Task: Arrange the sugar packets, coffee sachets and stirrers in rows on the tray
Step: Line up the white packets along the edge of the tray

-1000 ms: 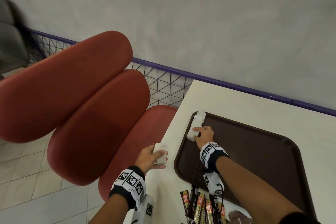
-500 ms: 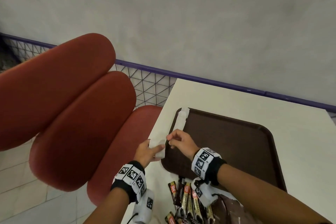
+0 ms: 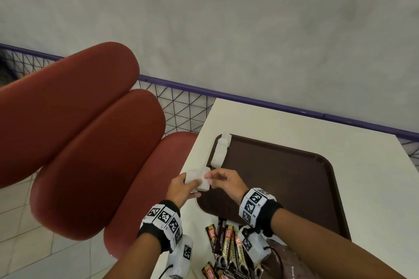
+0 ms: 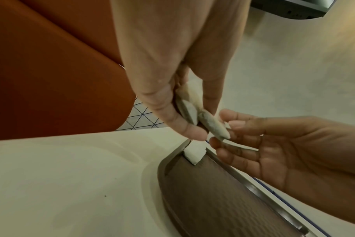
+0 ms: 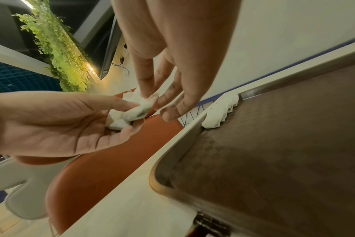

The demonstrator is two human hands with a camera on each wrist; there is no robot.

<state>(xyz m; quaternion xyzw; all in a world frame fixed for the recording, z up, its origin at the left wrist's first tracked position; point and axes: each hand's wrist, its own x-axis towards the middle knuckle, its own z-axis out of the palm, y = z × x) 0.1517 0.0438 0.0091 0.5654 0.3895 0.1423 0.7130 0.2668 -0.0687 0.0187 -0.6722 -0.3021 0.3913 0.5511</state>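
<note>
Left hand (image 3: 181, 188) grips white sugar packets (image 3: 196, 179); right hand (image 3: 224, 180) pinches one. Row of packets (image 3: 219, 150) runs near-to-far along tray (image 3: 294, 179) left edge. Sachets (image 3: 229, 247) read "GRANULES".

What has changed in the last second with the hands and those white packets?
The right hand left the row of packets on the tray and came back to the left hand, where it now pinches one packet from the bunch held there. The row, tray and coffee sachets stayed put.
</note>
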